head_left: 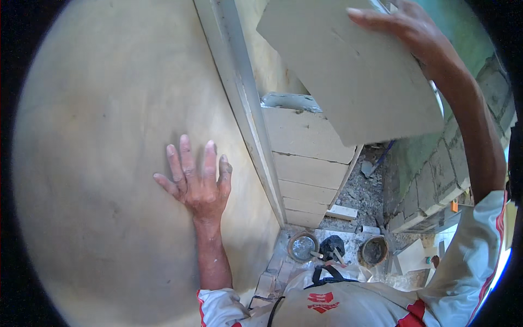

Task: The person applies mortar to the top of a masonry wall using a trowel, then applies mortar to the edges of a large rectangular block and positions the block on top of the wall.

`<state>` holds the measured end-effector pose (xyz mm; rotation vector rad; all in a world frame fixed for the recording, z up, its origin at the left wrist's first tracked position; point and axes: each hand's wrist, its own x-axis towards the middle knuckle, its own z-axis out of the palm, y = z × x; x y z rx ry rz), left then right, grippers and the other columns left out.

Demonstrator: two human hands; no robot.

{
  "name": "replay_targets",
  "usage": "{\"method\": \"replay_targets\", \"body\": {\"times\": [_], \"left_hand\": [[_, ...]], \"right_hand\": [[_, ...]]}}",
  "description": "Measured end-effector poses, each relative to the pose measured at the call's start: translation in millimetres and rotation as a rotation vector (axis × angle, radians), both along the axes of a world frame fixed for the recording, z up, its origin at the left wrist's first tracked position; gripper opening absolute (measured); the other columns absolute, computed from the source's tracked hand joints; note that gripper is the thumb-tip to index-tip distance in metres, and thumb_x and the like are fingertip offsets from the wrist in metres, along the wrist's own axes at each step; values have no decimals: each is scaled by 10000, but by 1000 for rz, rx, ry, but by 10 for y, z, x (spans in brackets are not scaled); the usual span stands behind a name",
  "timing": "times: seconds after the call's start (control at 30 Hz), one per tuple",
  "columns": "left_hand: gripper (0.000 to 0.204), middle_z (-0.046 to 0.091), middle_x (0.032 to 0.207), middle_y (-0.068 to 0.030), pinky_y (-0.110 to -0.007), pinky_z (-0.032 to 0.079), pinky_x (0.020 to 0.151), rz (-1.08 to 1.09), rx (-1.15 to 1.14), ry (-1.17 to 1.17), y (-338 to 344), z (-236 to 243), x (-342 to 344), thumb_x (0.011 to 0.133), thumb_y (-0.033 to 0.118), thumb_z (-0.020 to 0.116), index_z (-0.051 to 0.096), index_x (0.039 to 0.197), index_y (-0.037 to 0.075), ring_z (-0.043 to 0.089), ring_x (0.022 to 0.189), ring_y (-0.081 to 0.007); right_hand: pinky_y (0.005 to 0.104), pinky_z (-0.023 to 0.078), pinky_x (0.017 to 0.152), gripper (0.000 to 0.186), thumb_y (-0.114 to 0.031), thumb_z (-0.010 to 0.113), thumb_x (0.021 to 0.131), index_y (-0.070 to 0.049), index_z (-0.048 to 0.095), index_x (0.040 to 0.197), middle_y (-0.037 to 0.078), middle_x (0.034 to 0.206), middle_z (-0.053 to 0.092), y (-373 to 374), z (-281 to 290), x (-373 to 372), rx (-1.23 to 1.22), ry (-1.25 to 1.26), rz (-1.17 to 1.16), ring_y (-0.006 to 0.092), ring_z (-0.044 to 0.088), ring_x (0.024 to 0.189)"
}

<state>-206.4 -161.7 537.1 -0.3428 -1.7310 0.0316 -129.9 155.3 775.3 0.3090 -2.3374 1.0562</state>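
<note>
Your left hand (197, 180) lies flat, fingers spread, against the broad tan plywood panel (109, 163) to the left of the pale metal door-frame post (239, 103); it grips nothing, only presses on the sheet. Your right hand (406, 27) is up high to the right of that post, its fingers curled over the top edge of a large pale square tile (354, 76), which it holds tilted in the air. The two hands are well apart, one on each side of the post.

The tile hangs above and partly in front of the stacked block wall (305, 163) that butts against the right side of the post. It does not look bedded on anything yet: its lower corner overlaps the blocks in the view, but I cannot tell whether it touches them.

Several courses of that wall are already laid, and a patch of grey mortar (289, 101) sits on the top course right beside the post. So the walling below looks done up to that level, while the tile is not yet set in place.

Far below the post, on the rubble-strewn floor (362, 188), stand two round buckets (303, 246) with grey mix in them, one on either side of a dark bag (331, 245). A greenish block wall (436, 174) runs along to the right, beyond the floor strip
</note>
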Motion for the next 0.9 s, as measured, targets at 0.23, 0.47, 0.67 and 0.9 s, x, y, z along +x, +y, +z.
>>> {"method": "replay_targets", "body": {"times": [0.23,0.47,0.67,0.9], "left_hand": [[346,512,1390,-148,-568,17,1167,53,37,-23,8,-32,-52,876,321,647,602,1202,211,405,1350,-347],[328,564,1336,-145,-551,26,1172,99,31,-21,55,-7,-56,885,340,644,612,1184,209,456,1306,-357],[345,577,1320,-143,-524,22,1180,142,23,-51,15,0,-46,891,345,645,599,1201,203,462,1300,-354],[358,579,1321,-132,-507,11,1185,178,5,-23,62,-2,-51,906,368,628,589,1217,195,454,1308,-356]], "right_hand": [[369,506,764,544,-390,749,796,36,633,1114,134,978,651,-195,241,-511,85,-97,-39,225,634,882],[391,504,769,531,-441,740,789,7,692,1070,120,957,678,-118,354,-998,234,-104,-81,239,648,872],[400,493,757,524,-447,767,754,2,716,1019,103,923,687,361,568,-1939,714,-105,13,225,638,873],[392,490,759,519,-426,783,735,19,713,993,125,914,677,212,370,-1637,240,-222,-16,248,631,855]]}}
